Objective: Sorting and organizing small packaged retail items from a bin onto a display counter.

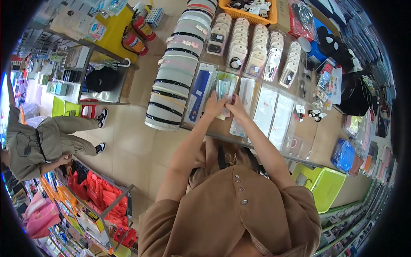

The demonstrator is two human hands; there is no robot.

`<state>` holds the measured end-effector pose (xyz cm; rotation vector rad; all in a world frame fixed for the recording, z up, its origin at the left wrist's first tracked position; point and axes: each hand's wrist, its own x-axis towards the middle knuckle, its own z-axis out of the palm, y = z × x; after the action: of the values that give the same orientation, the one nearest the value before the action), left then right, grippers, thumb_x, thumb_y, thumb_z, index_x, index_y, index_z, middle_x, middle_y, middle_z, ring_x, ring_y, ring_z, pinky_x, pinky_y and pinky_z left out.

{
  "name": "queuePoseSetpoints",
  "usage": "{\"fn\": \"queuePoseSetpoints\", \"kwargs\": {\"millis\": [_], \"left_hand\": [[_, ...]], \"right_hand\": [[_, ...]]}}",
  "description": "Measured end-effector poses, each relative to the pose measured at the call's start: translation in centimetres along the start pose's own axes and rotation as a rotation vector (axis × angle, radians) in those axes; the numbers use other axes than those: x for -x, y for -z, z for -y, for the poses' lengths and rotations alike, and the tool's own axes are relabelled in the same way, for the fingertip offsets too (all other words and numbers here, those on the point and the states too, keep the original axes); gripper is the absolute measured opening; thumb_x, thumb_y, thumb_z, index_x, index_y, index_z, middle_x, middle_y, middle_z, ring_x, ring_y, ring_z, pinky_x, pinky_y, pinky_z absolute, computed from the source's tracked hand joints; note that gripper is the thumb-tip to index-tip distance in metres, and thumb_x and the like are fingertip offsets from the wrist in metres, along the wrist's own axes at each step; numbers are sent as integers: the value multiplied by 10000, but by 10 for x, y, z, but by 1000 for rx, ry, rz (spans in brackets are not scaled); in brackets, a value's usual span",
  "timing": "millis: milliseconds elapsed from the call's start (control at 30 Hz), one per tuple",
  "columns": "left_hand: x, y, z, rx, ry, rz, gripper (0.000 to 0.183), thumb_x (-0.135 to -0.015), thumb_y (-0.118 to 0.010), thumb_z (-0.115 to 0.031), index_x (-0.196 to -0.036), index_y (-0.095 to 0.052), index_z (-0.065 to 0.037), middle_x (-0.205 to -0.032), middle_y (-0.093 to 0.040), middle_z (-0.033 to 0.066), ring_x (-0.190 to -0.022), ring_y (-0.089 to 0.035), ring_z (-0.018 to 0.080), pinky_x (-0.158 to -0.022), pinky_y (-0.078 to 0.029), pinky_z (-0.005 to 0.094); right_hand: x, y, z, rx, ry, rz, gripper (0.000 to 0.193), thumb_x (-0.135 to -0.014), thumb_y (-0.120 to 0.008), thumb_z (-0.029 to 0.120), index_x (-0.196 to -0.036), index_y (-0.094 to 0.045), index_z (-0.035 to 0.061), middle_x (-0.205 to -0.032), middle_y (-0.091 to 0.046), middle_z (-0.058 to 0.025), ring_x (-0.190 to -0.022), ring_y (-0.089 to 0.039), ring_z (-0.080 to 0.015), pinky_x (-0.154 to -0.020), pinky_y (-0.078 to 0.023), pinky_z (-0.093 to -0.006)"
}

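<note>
Both of my hands are at the front of a counter display, over a clear divided tray (265,83). My left hand (214,105) has its fingers closed on a small clear packet (224,89) with something pale teal inside; what it is I cannot make out. Close beside it, my right hand (235,107) has its fingers bent in at the packet's lower right edge. To the left of the packet lies a blue comb (199,95) in clear wrapping. A pale wrapped strip (246,92) lies just right of it, with white flat packets (266,105) further right.
Headbands sit on a long white roll (175,77) at the left. Carded hair ties (237,47) stand in rows behind the tray, near an orange basket (252,19). A lime-green bin (323,186) is at the right. Another person (38,143) stands at the far left.
</note>
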<state>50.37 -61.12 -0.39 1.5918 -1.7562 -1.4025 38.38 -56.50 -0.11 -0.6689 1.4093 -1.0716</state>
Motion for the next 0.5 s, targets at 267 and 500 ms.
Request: {"fn": "queuePoseSetpoints", "kwargs": {"millis": [267,500], "left_hand": [[1,-5,-10,-14,104,-3,814,-770,-529,-459,-1280,-221,96,-1130,-466,315,-1072,-459,415,-912,-364,398],[10,16,-26,30,157,45,745,-767,-564,-423,-1227,-297,98,-1075,-514,286,-1008,-522,366,-850,-405,380]], "right_hand": [[-24,-6,-22,74,-44,-252,664,-721,-635,118,-1254,-258,-3,-1103,-458,-145,-989,-477,-220,-818,-417,-313],[-16,-11,-8,292,-54,-233,635,-670,-680,181,-1149,-306,-5,-1027,-522,-218,-954,-532,-320,-767,-435,-379]]}}
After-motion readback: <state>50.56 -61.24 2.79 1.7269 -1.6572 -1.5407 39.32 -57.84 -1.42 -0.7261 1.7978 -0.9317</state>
